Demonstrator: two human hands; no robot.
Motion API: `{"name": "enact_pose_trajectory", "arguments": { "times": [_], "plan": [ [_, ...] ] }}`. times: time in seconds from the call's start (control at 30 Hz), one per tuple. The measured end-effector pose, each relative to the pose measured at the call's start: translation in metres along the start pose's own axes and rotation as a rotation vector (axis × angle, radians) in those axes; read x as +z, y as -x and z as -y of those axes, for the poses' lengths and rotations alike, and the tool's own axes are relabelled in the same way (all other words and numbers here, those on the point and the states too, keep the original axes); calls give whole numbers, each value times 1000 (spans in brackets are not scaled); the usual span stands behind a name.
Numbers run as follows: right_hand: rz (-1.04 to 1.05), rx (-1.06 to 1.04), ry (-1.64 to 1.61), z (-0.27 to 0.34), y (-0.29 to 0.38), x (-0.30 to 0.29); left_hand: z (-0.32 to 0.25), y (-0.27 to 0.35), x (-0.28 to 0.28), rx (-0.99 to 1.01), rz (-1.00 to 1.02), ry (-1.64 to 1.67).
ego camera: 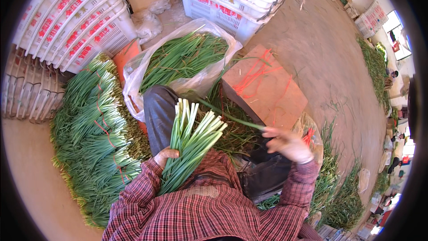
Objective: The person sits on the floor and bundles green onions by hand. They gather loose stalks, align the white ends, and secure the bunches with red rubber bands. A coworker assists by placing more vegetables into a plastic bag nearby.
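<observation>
My left hand (167, 156) grips a loose bunch of long green stalks with pale cut ends, likely garlic chives (195, 144), upright against my lap. Motion blurs my right hand (289, 145), held out to the right with a single long green leaf (234, 118) pinched at the fingertips. The leaf stretches back left above trimmings (239, 137) on the floor between my legs. Beyond my knee, an open clear plastic bag (217, 85) holds more green leaves (184, 58). Red ties (254, 77) lie on a brown board-topped block (284, 98).
Bundles tied with red strips form a large pile (97, 140) at my left. White plastic crates (77, 20) are stacked behind it, with another crate stack (220, 13) at the top. Loose greens (341, 204) cover the floor at right. Other people (394, 164) are far right.
</observation>
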State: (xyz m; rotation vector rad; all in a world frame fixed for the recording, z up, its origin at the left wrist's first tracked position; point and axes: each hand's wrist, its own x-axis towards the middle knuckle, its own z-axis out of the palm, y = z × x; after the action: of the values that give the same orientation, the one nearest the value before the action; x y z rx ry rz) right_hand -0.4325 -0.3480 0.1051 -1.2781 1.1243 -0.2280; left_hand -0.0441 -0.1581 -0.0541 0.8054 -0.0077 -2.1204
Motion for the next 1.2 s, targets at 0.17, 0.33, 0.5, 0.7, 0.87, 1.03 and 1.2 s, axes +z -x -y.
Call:
{"name": "enact_pose_trajectory", "arguments": {
  "times": [0.17, 0.33, 0.5, 0.7, 0.87, 1.03, 1.2],
  "plan": [
    [175, -355, 430, 15, -65, 98, -5, 2, 24, -164, 291, 249],
    [470, -499, 419, -6, -115, 170, 7, -2, -27, -165, 708, 341],
    [564, -215, -276, 17, -97, 128, 16, 13, -12, 181, 766, 392],
    [179, -319, -540, 31, -93, 110, 2, 4, 32, 116, 984, 274],
    [66, -293, -403, 3, -91, 59, 1, -3, 20, 6, 1074, 293],
    [300, -367, 132, 24, -70, 102, -3, 0, 22, -46, 1002, 237],
    [200, -332, -537, 36, -71, 150, -5, -1, 40, 63, 932, 85]
  ]
}}
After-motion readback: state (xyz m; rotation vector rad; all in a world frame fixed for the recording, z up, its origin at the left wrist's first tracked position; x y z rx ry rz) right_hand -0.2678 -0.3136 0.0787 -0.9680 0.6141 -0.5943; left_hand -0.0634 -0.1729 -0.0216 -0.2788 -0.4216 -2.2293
